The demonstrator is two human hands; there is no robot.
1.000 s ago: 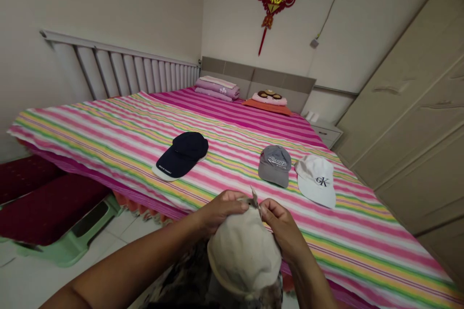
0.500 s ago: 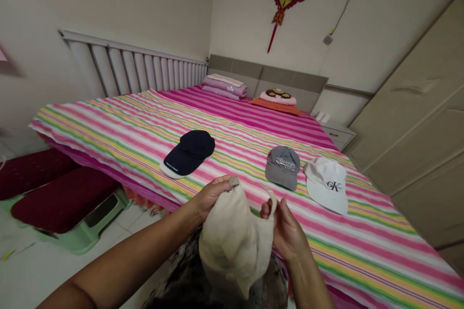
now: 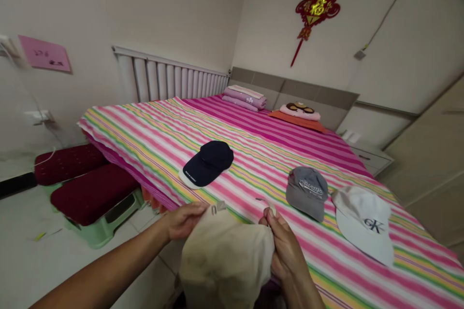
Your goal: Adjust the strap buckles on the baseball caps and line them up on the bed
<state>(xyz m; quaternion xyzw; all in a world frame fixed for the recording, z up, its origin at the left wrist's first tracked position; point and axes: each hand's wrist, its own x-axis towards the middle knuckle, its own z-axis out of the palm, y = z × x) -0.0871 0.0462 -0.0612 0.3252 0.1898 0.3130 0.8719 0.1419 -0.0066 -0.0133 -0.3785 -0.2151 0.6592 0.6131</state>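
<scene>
Fingers pinching on both sides: your left hand has the edge of the beige cap just beside its metal buckle, and your right hand nips the strap between thumb and fingers! That beige cap is up at the near edge of the bed, strap and buckle well apart; out on the striped sheet, navy cap to the left, grey cap to the right, white cap just beside the grey one
</scene>
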